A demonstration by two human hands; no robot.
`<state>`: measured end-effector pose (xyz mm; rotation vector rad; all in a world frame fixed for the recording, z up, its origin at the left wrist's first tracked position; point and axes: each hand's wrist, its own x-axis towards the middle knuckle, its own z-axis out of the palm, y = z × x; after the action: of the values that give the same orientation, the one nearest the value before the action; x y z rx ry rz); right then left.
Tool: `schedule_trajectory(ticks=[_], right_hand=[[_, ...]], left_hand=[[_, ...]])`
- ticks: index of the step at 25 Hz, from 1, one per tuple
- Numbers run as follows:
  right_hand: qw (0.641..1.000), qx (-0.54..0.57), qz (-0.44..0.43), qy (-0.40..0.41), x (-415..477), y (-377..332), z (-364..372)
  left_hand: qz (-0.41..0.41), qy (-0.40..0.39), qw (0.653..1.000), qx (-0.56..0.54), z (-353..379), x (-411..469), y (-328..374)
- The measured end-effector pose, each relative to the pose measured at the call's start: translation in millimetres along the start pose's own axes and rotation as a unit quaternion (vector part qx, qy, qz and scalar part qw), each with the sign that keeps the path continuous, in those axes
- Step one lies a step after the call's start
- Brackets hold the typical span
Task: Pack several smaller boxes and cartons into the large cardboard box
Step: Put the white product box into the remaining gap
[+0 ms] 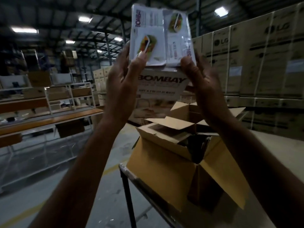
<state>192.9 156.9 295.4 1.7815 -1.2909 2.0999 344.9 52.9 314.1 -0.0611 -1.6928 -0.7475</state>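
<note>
1. Stacked brown cardboard cartons with dark printed logos (pixel 263 51) form a wall along the right side of the warehouse.
2. Long orange-topped benches on white metal frames (pixel 49 119) run along the left side, well apart from my work area.
3. The large brown cardboard box (pixel 166 162) sits on a table with a dark metal frame (pixel 126 183), directly below my raised arms. Its top flaps stand open; dark contents show inside, too dim to identify.
4. A printed cardboard carton marked "BOMBAY" (pixel 162 87) stands behind the large box, at the height of my hands.
5. I hold a bundle of flat white printed cartons in clear wrap (pixel 160 35) upright above the large box, in front of the "BOMBAY" carton.
6. My left hand (pixel 125 76) grips the bundle's lower left corner, thumb pressed on the front face, fingers behind.
7. My right hand (pixel 199 74) clamps the lower right corner, thumb on the front face; the remaining fingers are blurred.
</note>
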Motion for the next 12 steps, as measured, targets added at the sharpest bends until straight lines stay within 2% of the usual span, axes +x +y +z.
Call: schedule_trajectory(ticks=[5,12], right_hand=[[0.997,-0.05,-0.023,0.049,58.8,73.0,-31.8],[0.986,-0.145,0.041,0.078,104.7,171.0,-69.0]], left_hand=[[0.003,-0.042,0.997,-0.061,47.6,59.3,-85.8],[-0.053,-0.084,0.988,-0.116,105.2,104.0,-195.3]])
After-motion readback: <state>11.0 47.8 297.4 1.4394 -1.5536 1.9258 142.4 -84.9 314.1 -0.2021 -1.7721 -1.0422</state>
